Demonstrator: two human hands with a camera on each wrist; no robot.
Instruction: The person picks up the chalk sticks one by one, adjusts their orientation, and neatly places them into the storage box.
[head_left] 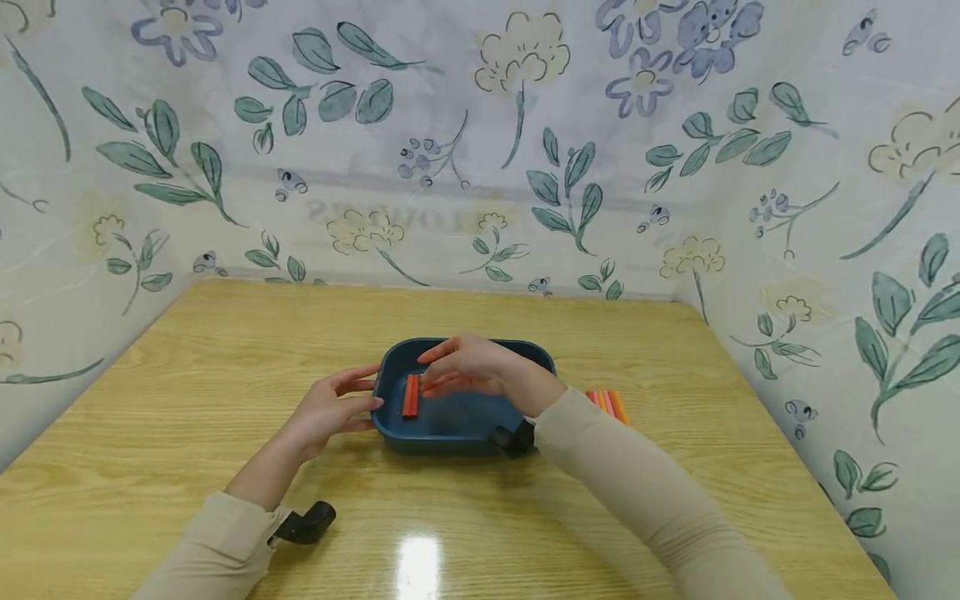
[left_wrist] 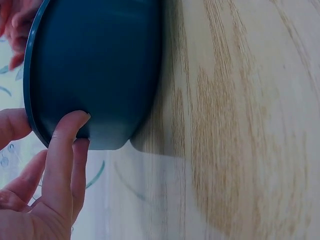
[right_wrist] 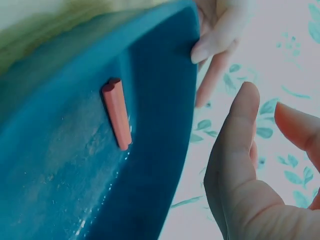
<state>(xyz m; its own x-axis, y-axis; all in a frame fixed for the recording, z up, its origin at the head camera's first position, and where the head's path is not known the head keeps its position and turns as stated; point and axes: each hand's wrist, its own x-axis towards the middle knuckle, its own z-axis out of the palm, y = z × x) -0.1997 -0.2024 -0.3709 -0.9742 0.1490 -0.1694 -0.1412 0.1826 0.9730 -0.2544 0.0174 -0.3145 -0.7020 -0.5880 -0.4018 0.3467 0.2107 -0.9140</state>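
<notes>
Blue tray [head_left: 442, 445] sits mid-tabletop [head_left: 225, 358], well in from the left and right edges. 2 red sticks [head_left: 407, 397] lie in it, side by side and touching, on the tray floor near its left edge and roughly parallel to that edge.

Left hand [head_left: 326, 407]: at the tray's left edge, fingers and thumb spread and mostly straight, touching rim and outer wall. Not curled round anything.

Right hand [head_left: 476, 367]: over the tray, just right of the 2 sticks. Right wrist view shows thumb and fingers apart, nothing between them.

More sticks [head_left: 611, 405], pink, orange and yellowish, lie in a row on the tabletop just past the tray's right edge. Right sleeve [head_left: 645, 483] covers part of them, can't tell the count.

Both sleeves beige, each wrist has a black device, left one [head_left: 303, 525] clear of the tray. Floral cloth [head_left: 450, 167] hangs along the tabletop's far edge and both sides. Light glare on the near part of the tabletop.
</notes>
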